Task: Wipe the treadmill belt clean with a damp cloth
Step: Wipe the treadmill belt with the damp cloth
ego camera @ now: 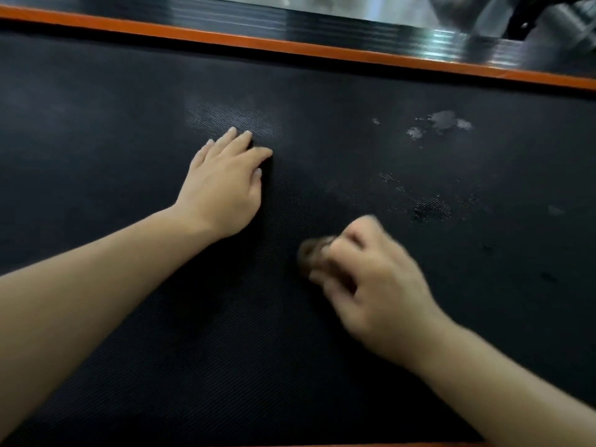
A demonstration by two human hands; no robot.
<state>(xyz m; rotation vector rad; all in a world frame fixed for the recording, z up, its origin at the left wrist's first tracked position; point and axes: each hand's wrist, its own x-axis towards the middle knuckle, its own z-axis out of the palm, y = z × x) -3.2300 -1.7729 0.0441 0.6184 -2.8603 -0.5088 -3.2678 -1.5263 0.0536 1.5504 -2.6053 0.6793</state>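
Below the orange rail (290, 46), the smudged treadmill belt (322, 146) is bearing the left hand (225, 185), lying flat and likely bracing, while the right hand (371, 285) is gripping a bunched cloth (309, 253) against it, seemingly scrubbing.

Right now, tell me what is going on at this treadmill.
A person is leaning over the black treadmill belt. The left hand lies flat on the belt with straight fingers. The right hand, blurred, grips a small brownish wad, apparently the cloth, against the belt. Pale smudges show on the belt beyond the right hand, and a lighter patch sits just past the left fingertips. So the wiping looks unfinished.
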